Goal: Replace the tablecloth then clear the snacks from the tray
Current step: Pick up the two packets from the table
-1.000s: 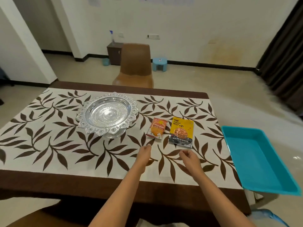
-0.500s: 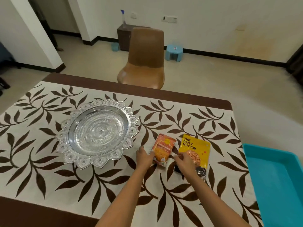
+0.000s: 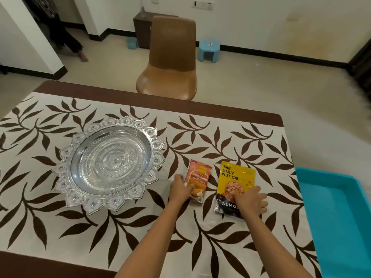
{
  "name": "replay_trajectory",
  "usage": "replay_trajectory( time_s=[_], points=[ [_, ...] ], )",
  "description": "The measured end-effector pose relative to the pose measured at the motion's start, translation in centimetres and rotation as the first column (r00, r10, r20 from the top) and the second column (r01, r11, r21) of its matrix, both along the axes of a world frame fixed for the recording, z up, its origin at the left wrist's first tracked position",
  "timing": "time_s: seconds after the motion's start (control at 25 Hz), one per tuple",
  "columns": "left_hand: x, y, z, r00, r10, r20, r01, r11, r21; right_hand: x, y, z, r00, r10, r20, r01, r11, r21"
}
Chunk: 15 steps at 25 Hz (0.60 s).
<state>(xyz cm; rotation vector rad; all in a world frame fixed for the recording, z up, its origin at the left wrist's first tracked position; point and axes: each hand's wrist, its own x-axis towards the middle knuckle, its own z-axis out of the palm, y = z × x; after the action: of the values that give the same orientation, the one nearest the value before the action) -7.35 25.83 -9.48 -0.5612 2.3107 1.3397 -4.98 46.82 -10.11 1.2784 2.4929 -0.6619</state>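
Leaf-print tablecloth [image 3: 220, 137] covers the table. Ornate silver tray [image 3: 112, 163] stands left of centre, teal plastic bin [image 3: 337, 207] at the right edge. Between them, flat on the cloth: yellow almond pouch [image 3: 234, 177], orange garlic snack packet [image 3: 198, 177]. Left hand [image 3: 179, 189] pinches the packet's left edge. Right hand [image 3: 251, 201] covers the pouch's lower corner; grasp unclear.

Brown chair [image 3: 168, 63], small blue stool [image 3: 208, 50] by the wall, dark cabinet [image 3: 143, 32] behind chair

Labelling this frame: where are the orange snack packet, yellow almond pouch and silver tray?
orange snack packet [image 3: 199, 174], head view, upper printed front.
yellow almond pouch [image 3: 234, 175], head view, yellow upper panel.
silver tray [image 3: 157, 159], head view, right scalloped rim.
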Motion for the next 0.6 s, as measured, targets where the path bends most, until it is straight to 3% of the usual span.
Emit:
replay_trajectory(
  time_s=[0.16, 0.32, 0.52, 0.6],
  points=[
    [0.6, 0.6, 1.4, 1.000, -0.030, -0.004, 0.030, 0.997, 0.067, 0.5, 0.9, 0.0, 0.989, -0.124, -0.084, 0.112, 0.984, -0.139],
    [0.4, 0.3, 5.7, 0.992, 0.022, -0.123, 0.003, 0.979, 0.205, 0.5, 0.6, 2.8, 0.957, -0.076, -0.280, 0.031, 0.986, -0.162],
    [0.0, -4.4, 14.5, 0.917, 0.197, -0.346, -0.055, 0.923, 0.382, -2.2, -3.7, 10.4, 0.775, -0.043, -0.631, -0.082, 0.982, -0.167],
    [0.3, -8.6, 17.1, 0.859, 0.298, -0.416, -0.124, 0.910, 0.396, -3.5, -6.0, 13.3, 0.711, -0.041, -0.702, -0.150, 0.966, -0.209]
  ],
)
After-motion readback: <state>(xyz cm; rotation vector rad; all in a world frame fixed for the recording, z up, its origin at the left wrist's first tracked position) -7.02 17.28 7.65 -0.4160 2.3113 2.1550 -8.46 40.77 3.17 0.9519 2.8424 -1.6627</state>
